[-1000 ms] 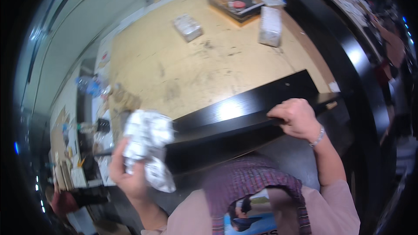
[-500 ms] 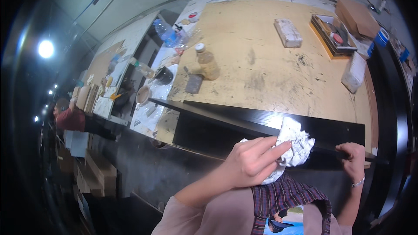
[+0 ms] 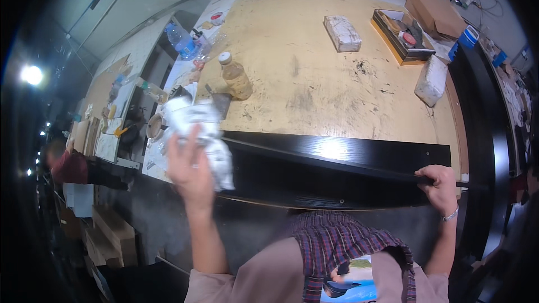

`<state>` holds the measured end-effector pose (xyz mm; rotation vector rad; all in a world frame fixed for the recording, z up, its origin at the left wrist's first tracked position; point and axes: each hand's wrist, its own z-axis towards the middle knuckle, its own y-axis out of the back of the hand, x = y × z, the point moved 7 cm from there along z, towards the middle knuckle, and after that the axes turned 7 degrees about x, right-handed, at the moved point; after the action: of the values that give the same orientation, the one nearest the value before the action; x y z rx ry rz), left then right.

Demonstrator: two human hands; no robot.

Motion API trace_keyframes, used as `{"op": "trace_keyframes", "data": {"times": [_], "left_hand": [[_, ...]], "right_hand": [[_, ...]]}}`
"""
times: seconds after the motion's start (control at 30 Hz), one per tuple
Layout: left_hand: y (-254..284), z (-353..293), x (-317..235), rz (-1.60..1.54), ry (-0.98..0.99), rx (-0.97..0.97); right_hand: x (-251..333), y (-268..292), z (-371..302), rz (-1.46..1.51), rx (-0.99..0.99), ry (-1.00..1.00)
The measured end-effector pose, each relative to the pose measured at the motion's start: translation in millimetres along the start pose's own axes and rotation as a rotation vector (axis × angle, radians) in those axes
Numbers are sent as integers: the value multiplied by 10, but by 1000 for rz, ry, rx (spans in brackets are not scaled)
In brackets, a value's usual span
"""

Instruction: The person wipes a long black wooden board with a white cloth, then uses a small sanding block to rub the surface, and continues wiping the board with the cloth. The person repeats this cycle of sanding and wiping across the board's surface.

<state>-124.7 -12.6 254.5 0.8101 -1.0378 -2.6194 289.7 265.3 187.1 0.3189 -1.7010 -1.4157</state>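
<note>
My left hand [image 3: 193, 177] holds a crumpled white rag [image 3: 199, 120], blurred by motion, over the left end of a long thin black strip [image 3: 314, 160]. Whether the rag wraps the strip or only lies against it is hidden. At the strip's right end, my right hand [image 3: 441, 185] is closed around it, with a short tip showing past the fist. Behind and below the strip a wide glossy black board [image 3: 275, 184] lies along the near edge of the table, with small holes or screws near its right part.
On the stained tan tabletop [image 3: 281, 67] are a bottle of yellowish liquid [image 3: 236, 81], two whitish blocks [image 3: 342, 33] and a box of small items [image 3: 404, 36]. A dark block [image 3: 222, 104] sits behind the rag. Another person [image 3: 73, 165] is at far left.
My left hand has swept the rag left, from right of the strip's middle to its left end. The right hand keeps its grip. The whole view has shifted slightly.
</note>
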Motion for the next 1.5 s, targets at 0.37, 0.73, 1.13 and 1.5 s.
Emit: {"op": "trace_keyframes", "data": {"times": [0.37,0.73,1.13,1.5], "left_hand": [[-813,20,-536,25,-378,420],[202,-322,2403,19,453,-66],[-2048,-2448,558,-1610,1129,936],[-2014,-2545,50,-1398,634,1162]], "right_hand": [[-50,-16,-73,39,1,-18],[98,-65,-198,55,-62,45],[475,321,-116,-37,-165,-37],[-523,367,-333,138,-11,-354]]}}
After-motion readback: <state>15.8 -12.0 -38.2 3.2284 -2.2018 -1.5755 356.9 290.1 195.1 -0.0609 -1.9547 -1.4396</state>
